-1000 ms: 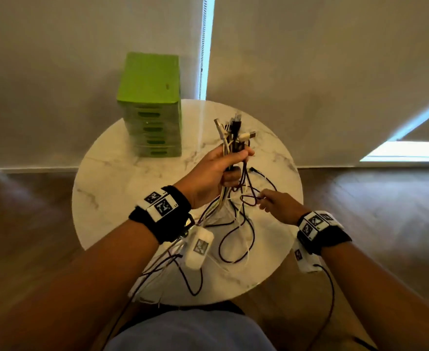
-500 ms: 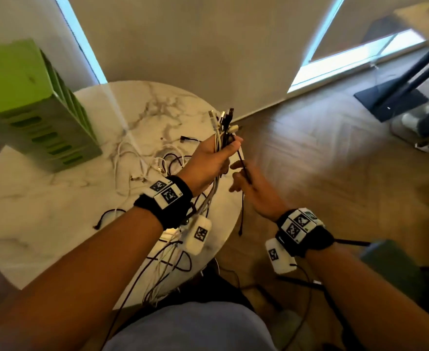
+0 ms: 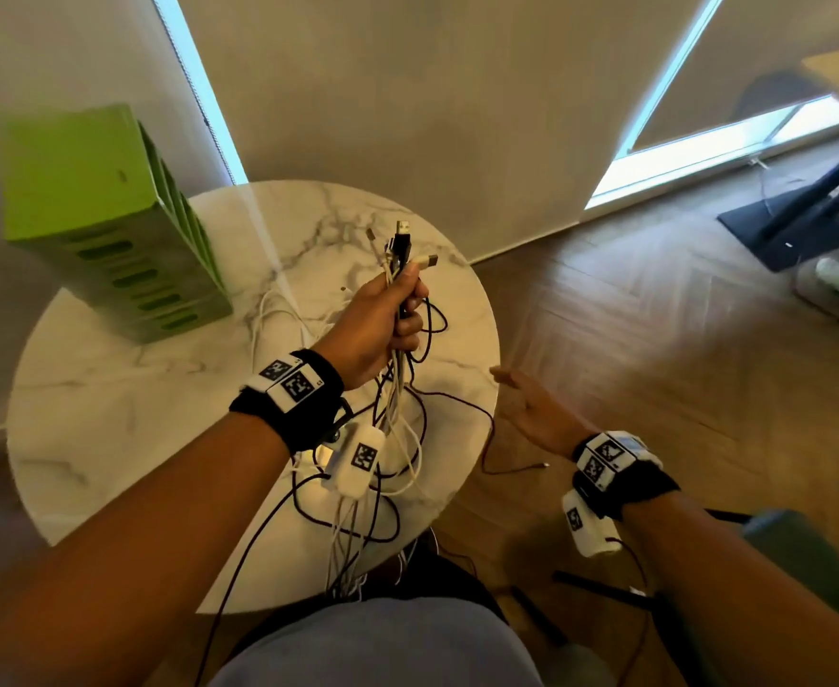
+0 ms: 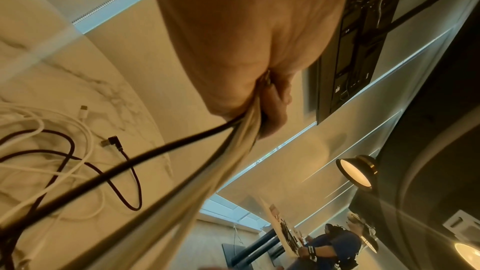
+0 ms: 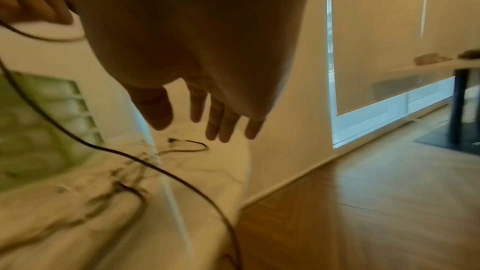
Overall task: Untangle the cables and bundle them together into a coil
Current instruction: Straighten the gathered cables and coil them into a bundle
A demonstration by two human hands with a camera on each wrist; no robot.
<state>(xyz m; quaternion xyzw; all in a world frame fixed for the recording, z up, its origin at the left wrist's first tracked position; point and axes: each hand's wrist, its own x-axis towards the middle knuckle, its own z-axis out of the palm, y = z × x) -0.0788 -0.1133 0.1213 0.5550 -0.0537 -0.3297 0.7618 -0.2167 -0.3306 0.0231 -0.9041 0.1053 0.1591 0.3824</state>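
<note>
My left hand [image 3: 382, 319] grips a bunch of black and white cables [image 3: 397, 399] just below their plugs [image 3: 402, 240], held upright above the round marble table [image 3: 110, 389]. The strands hang from the fist [image 4: 259, 98] and trail in loops over the tabletop and off its near edge. One thin dark cable [image 3: 486, 438] droops past the table's right edge, its end over the floor. My right hand [image 3: 531, 409] hovers to the right of the table edge with its fingers [image 5: 221, 122] spread and nothing in it. More white and dark cable loops [image 4: 64, 151] lie on the marble.
A green drawer unit [image 3: 110, 230] stands on the table's far left. Wooden floor [image 3: 655, 364] lies to the right, with a black stand base [image 3: 794, 230] farther off. A wall and window blinds are behind the table. A dark chair frame [image 3: 605, 587] sits low right.
My right hand has let go of the dark cable it pinched beside the bunch and has moved down and right, opening. The left hand keeps its grip. My head turned.
</note>
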